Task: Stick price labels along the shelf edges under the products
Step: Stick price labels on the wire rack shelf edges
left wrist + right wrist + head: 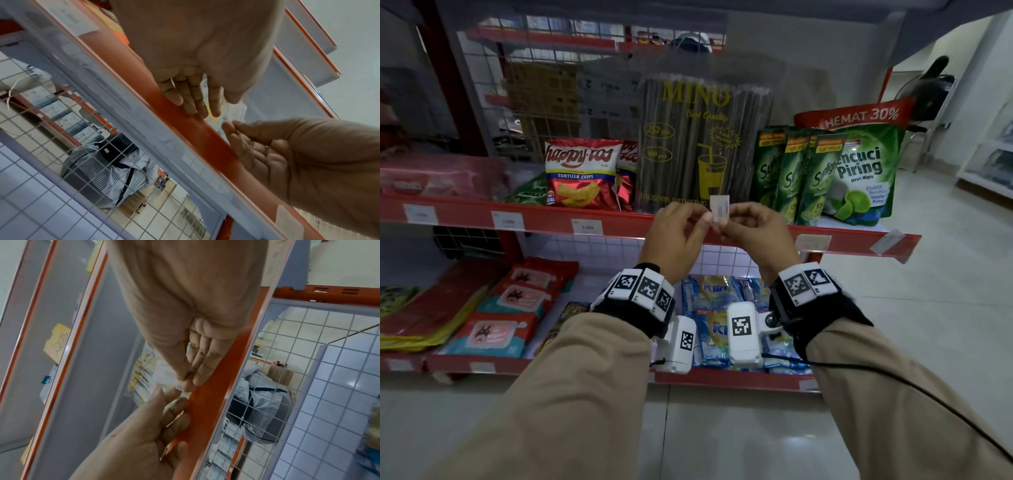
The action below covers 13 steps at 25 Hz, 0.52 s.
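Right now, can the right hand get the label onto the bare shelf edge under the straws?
Probably yes. The right hand and left hand pinch the label just above the shelf edge. The stretch under the straws looks bare, with nothing between. The backing may still need peeling; cannot tell.

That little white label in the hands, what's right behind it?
Behind the label, pinched by the left hand and right hand, stands the pack of drinking straws on the red shelf edge. The label and fingers cover part of the pack's bottom line of print.
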Each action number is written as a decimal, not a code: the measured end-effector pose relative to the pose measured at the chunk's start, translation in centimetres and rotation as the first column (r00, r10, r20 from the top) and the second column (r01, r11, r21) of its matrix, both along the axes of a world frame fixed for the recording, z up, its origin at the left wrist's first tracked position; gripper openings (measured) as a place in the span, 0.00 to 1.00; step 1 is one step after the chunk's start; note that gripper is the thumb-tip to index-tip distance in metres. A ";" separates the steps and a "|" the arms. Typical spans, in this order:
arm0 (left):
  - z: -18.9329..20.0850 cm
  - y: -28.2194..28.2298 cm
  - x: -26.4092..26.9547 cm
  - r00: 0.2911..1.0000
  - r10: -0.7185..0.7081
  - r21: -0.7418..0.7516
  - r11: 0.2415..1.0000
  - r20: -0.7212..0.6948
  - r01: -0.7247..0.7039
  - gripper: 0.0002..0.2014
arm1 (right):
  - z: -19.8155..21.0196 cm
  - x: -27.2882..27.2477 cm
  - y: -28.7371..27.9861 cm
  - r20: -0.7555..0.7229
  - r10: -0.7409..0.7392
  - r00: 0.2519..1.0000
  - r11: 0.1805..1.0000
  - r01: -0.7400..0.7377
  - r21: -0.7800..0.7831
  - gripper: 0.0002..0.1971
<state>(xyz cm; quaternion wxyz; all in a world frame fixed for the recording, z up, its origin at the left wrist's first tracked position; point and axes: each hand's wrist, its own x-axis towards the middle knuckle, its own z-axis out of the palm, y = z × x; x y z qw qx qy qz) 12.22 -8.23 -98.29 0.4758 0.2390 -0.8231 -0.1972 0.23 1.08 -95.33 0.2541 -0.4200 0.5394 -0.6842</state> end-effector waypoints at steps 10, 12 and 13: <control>-0.2 0.4 0.0 1.000 -0.023 -0.002 1.000 -0.011 0.023 0.11 | -0.1 -0.3 0.2 -0.186 -0.034 0.982 0.998 0.044 0.048 0.10; -0.2 0.5 0.1 0.999 -0.033 0.034 0.999 -0.043 0.034 0.08 | -0.3 -0.4 0.1 -0.218 -0.041 0.975 0.998 0.052 0.043 0.09; -0.2 0.5 0.2 0.998 -0.032 0.045 0.998 -0.053 0.035 0.07 | -0.3 -0.4 0.0 -0.241 -0.045 0.970 0.998 0.054 0.029 0.09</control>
